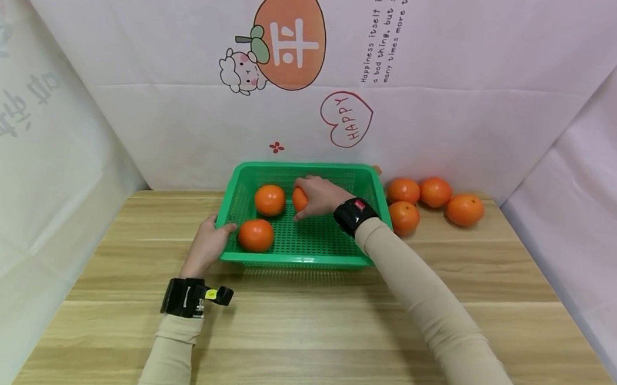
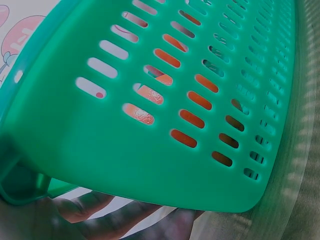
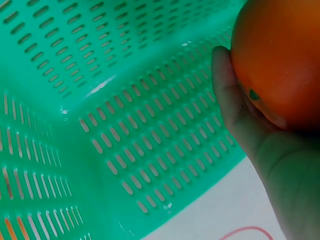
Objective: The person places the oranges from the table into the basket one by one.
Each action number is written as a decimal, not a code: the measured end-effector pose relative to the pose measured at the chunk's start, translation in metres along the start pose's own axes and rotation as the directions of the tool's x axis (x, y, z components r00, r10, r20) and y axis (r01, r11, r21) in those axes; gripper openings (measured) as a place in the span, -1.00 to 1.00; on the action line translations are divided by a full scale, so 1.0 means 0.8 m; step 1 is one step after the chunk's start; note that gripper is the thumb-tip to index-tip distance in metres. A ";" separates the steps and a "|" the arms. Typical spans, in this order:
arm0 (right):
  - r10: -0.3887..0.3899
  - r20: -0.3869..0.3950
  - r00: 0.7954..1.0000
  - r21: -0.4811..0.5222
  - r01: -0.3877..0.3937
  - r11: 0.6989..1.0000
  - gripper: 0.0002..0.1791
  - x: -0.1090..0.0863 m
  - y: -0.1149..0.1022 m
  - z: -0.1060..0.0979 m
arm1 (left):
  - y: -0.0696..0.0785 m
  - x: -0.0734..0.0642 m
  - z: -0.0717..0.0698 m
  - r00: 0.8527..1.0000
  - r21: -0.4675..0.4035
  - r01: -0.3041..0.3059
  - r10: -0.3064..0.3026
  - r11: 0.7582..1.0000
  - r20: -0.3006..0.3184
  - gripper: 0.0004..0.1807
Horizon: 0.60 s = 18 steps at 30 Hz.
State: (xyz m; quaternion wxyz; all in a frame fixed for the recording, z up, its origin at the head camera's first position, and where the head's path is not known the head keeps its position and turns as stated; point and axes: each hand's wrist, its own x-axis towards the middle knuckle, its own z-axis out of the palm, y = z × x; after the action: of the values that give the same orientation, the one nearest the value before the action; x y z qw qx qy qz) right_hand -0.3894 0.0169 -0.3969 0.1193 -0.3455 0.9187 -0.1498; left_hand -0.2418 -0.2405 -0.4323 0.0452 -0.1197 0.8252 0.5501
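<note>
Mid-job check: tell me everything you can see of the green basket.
The basket is green, rectangular and open-topped, apparently plastic, with a solid rim and rows of slots through its walls and floor. It stands upright on the table, near the printed cloth. The left hand grips its left rim. Two fruits rest inside, toward the left. The right hand reaches in holding a third fruit; whether that one touches the basket is unclear.
</note>
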 end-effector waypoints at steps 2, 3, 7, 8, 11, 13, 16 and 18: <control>0.015 0.014 1.000 -0.015 -0.015 1.000 -0.14 0.005 0.001 0.003 | 0.000 0.000 0.000 1.000 -0.005 0.002 -0.002 1.000 0.002 -0.40; 0.023 0.020 1.000 -0.024 -0.022 0.999 -0.13 0.007 0.002 0.004 | 0.000 0.001 0.000 1.000 -0.008 0.002 -0.002 1.000 0.003 -0.40; 0.053 0.040 0.998 -0.046 -0.051 0.998 -0.11 0.015 0.006 0.009 | -0.001 0.001 0.000 1.000 -0.013 0.002 -0.002 1.000 0.006 -0.41; 0.059 0.045 0.997 -0.050 -0.056 0.997 -0.10 0.017 0.007 0.010 | -0.001 0.001 0.000 1.000 -0.014 0.002 -0.002 1.000 0.007 -0.41; 0.072 0.062 0.995 -0.067 -0.068 0.995 -0.08 0.020 0.011 0.015 | -0.002 0.002 0.001 1.000 -0.007 -0.001 0.001 1.000 0.007 -0.42; 0.078 0.071 0.994 -0.080 -0.072 0.994 -0.06 0.022 0.013 0.018 | -0.002 0.002 0.002 1.000 -0.001 -0.002 0.002 1.000 0.007 -0.41; 0.079 0.081 0.994 -0.093 -0.071 0.993 -0.03 0.024 0.016 0.022 | -0.001 0.002 0.002 1.000 0.006 -0.003 0.003 1.000 0.005 -0.39; 0.077 0.089 0.993 -0.092 -0.069 0.993 -0.02 0.025 0.016 0.024 | -0.001 0.002 0.003 1.000 0.005 -0.003 0.003 1.000 0.004 -0.38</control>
State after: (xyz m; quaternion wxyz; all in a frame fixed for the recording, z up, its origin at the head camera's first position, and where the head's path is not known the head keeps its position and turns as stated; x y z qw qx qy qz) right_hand -0.4056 0.0093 -0.4214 0.1517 -0.3231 0.9300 -0.0884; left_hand -0.2430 -0.2389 -0.4341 0.0464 -0.1173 0.8267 0.5484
